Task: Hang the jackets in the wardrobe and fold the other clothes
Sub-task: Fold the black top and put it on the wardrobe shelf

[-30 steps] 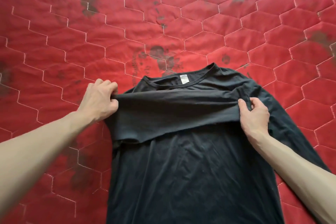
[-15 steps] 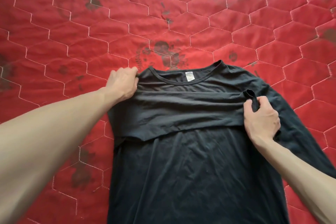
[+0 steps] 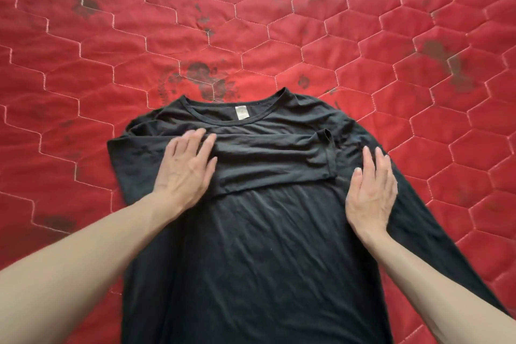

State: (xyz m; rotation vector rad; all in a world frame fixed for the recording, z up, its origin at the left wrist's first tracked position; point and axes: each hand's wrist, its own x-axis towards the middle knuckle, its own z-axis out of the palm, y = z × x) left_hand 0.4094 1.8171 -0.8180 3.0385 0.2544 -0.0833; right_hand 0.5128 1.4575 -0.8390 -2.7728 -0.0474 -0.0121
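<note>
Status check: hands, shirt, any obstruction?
Left hand flat on folded sleeve. Right hand flat on black shirt. Other sleeve still out on red quilt. Nothing blocking.

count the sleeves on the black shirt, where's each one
2. One sleeve lies folded across the chest of the black shirt, cuff toward the right hand. The other sleeve stretches out along the shirt's right side.

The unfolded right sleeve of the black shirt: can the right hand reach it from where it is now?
Probably yes. The right hand lies flat on the black shirt, right beside the unfolded sleeve, which stretches along the red quilt. Nothing lies between them.
</note>
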